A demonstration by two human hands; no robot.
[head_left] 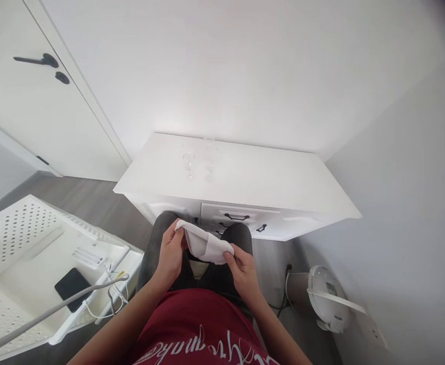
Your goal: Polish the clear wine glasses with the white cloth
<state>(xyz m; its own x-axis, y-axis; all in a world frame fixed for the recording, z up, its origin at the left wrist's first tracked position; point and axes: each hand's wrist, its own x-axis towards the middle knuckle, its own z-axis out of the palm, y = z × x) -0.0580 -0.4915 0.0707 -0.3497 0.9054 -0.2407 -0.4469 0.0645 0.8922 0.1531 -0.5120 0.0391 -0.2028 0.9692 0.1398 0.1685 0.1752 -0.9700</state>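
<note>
A folded white cloth point(207, 244) is stretched between my two hands, above my lap. My left hand point(172, 248) pinches its upper left corner, with the thumb on top. The opposite end is gripped between thumb and fingers by my right hand point(241, 266). The cloth slopes down to the right, and a fold line runs across its middle. Beyond my knees, a clear glass point(189, 163) and a second clear glass point(209, 161) stand on the white cabinet point(268, 175). Both glasses are faint against the white top.
A white perforated rack point(16, 238) on the left holds a black tablet-like object point(73, 289) and white cables point(117, 291). A grey hose-like rod point(50, 312) crosses it. A white lidded appliance point(329, 299) stands at the right. A door point(55, 116) is at the far left.
</note>
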